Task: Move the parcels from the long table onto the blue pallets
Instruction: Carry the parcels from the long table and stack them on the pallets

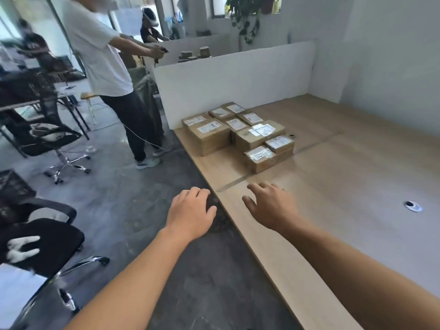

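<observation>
Both the left hand [190, 211] and right hand [270, 206] reach out, seemingly loose-fingered and holding nothing, with the parcels [238, 134] well beyond them on the worktop [345, 177].

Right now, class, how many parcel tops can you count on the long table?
9 parcel tops: two at the left edge; two at the back; two in the middle; three at the front. Stacked ones beneath may be hidden.

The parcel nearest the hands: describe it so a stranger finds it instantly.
On the long wooden table, a cluster of brown parcels sits by the white partition. It is the front box at the cluster's near edge. Unlike most neighbours, shiny tape covers its label.
</observation>
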